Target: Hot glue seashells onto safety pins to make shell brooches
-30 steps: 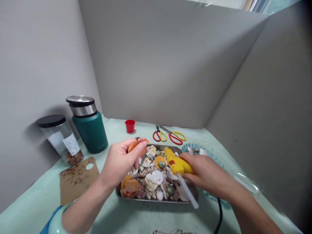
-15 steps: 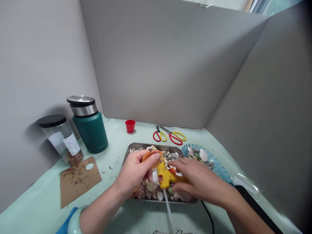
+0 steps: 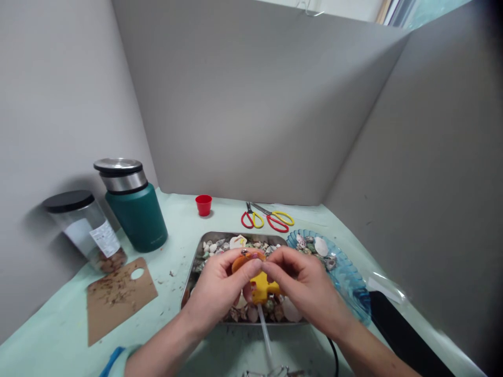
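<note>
Now left hand (image 3: 218, 287) fingers pinch an orange shell (image 3: 239, 261), while right hand (image 3: 305, 285) fingers clasp the glue gun (image 3: 261, 287).

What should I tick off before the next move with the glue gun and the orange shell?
1. Grip on the orange shell: pinched in the left hand, ok.
2. Grip on the glue gun: held by the right hand, ok.
3. Nozzle against the shell: hidden by fingers, cannot tell.
4. The glue stick loaded at the gun's back: ok.
5. Work held above the tray: ok.
6. The cord free of snags: runs out of view, cannot tell.
</note>
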The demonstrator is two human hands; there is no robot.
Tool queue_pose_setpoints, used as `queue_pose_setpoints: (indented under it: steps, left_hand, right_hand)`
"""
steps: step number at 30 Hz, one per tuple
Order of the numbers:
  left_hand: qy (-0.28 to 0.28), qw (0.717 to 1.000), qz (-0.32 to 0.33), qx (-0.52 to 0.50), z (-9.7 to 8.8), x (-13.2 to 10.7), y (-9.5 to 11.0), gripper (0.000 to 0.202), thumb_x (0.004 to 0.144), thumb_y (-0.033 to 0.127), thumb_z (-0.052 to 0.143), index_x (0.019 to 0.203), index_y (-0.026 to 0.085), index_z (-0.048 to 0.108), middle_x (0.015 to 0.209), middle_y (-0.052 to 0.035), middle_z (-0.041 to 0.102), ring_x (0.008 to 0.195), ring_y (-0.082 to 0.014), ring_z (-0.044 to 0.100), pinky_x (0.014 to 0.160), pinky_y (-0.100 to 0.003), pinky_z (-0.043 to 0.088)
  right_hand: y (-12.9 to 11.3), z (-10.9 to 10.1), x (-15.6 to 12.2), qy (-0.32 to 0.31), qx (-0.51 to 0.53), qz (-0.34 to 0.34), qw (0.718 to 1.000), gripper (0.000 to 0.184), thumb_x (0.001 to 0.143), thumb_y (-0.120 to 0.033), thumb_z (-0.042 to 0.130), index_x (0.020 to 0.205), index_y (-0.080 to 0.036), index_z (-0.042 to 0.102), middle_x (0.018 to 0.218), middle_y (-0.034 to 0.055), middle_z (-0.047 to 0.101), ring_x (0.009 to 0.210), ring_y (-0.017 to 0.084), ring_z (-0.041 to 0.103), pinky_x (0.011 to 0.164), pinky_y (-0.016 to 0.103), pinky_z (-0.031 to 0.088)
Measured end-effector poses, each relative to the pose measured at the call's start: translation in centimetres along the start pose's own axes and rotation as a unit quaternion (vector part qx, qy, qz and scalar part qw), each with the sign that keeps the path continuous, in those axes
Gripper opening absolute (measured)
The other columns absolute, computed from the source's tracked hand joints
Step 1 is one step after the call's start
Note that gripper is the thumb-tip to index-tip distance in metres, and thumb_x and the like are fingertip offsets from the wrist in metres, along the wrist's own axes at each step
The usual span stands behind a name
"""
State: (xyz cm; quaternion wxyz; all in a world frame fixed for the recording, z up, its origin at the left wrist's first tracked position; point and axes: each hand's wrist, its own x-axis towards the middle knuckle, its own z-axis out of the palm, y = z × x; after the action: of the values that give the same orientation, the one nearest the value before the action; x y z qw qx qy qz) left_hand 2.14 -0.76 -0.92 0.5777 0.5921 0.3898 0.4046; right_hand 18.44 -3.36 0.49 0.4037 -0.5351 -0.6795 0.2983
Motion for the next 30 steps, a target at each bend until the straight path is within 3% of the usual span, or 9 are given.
queue_pose_setpoints:
  steps: [7,12,30]
  left_hand:
    - [0.047,0.998,0.046,-0.007,0.01,-0.10,-0.30,0.021,0.078,0.035,0.065,0.090,0.019,0.069,0.092,-0.0046,0.068,0.081,-0.0143,0.060,0.068,-0.021,0.048]
    - [0.037,0.998,0.002,-0.055,0.11,-0.29,-0.26,0.026,0.075,0.037,0.067,0.093,0.018,0.070,0.079,-0.0044,0.067,0.059,-0.0100,0.053,0.048,-0.019,0.042]
    - [0.051,0.990,-0.024,-0.127,0.51,-0.08,-0.69,0.031,0.076,0.041,0.065,0.091,0.014,0.071,0.069,-0.0034,0.060,0.055,-0.0084,0.048,0.042,-0.016,0.038]
  right_hand:
    - [-0.02,0.39,-0.35,0.013,-0.014,-0.037,0.999,0.022,0.087,-0.029,0.053,0.069,-0.018,0.059,0.060,-0.0030,0.054,0.056,0.010,0.047,0.053,0.021,0.037]
    - [0.18,0.49,-0.38,0.029,-0.025,-0.054,0.998,0.023,0.088,-0.031,0.053,0.070,-0.018,0.059,0.061,-0.0029,0.054,0.055,0.010,0.046,0.053,0.022,0.037]
    - [0.42,0.42,-0.16,0.014,-0.020,-0.072,0.997,0.014,0.085,-0.025,0.058,0.074,-0.019,0.060,0.064,-0.0043,0.057,0.059,0.009,0.049,0.056,0.021,0.038]
